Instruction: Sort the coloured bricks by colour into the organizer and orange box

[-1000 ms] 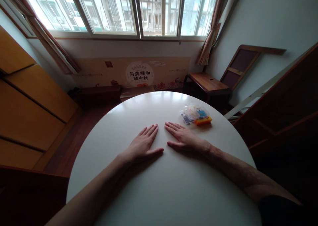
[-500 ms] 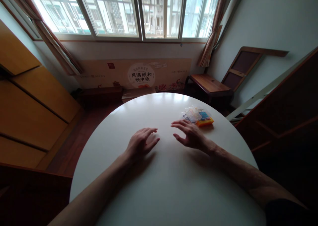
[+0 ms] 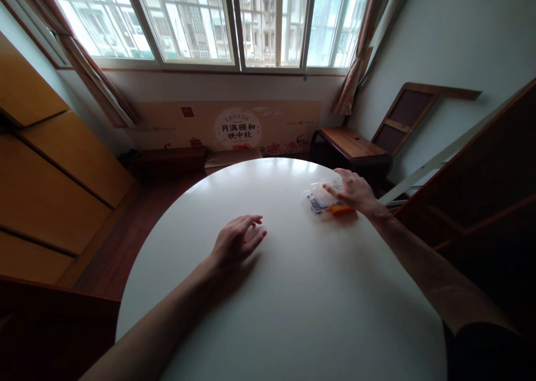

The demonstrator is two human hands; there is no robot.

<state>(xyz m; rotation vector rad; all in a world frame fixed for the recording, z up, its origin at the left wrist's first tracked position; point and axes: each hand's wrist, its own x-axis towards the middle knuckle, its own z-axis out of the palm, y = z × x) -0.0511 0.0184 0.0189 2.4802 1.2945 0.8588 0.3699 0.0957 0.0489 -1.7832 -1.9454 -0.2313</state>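
My right hand [image 3: 354, 191] is over the right side of a small pile, its thumb and fingers apart. In that pile lie clear plastic cases [image 3: 318, 199], one with dark bluish contents, and an orange packet [image 3: 341, 209], partly hidden under the hand. Whether the fingertips touch the pile I cannot tell. Near the middle of the white round table [image 3: 285, 308], my left hand [image 3: 238, 238] hovers or rests lightly with fingers curved and thumb apart, holding nothing.
Beyond the table stand a wooden side table [image 3: 352, 143] and a cardboard box [image 3: 232, 156] below the window. A printed panel [image 3: 196, 124] leans along the wall. Yellow-brown cabinets [image 3: 50, 185] are on the left; a dark wooden panel [image 3: 473, 185] rises at the right.
My right hand has moved right and away from me, from beside the pile to above it, covering part of the orange packet. My left hand has barely moved.
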